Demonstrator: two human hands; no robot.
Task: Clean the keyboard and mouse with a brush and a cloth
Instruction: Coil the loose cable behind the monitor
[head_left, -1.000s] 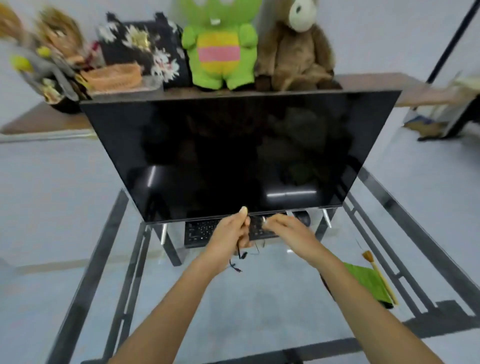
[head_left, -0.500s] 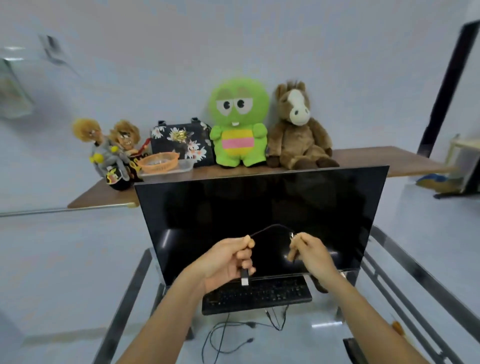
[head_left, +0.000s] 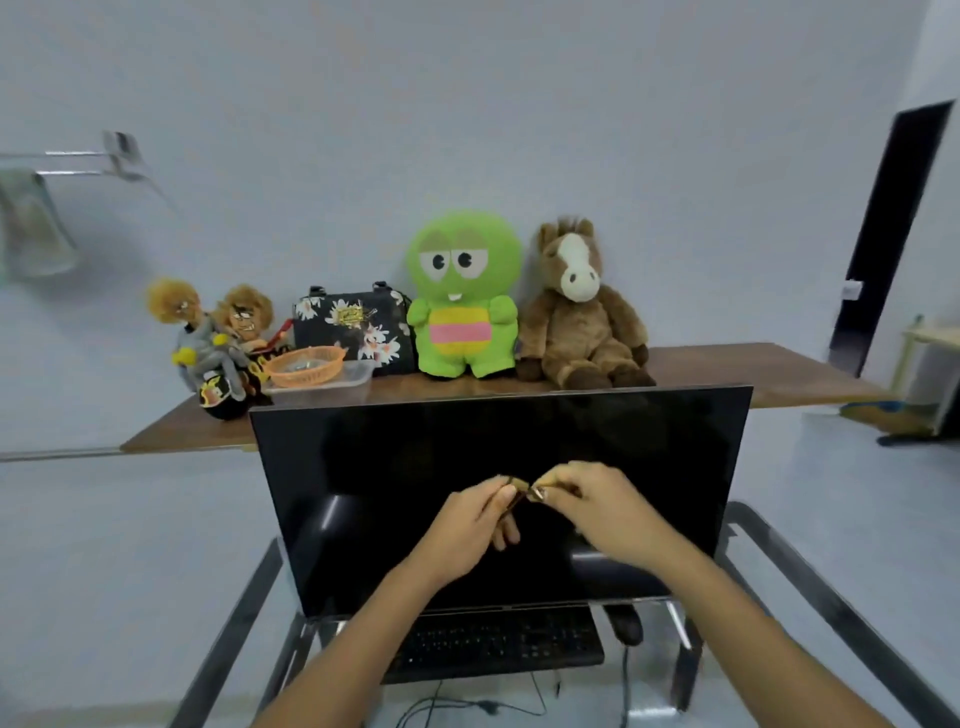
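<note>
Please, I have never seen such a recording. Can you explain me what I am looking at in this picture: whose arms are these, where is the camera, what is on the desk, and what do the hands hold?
No machine here: a person wears one camera on the head, looking forward and down, so the arms are their own. The left hand and right hand each pinch a small cable end, raised together before the dark monitor. What kind of plug is too blurred to tell. Below it, on the glass desk, lie a black keyboard and a mouse. Behind, a wooden shelf carries plush toys, a bag and a basket.

The glass table (head_left: 810, 582) bears a monitor (head_left: 498, 467), keyboard (head_left: 498, 644) and mouse (head_left: 626, 626).
</note>
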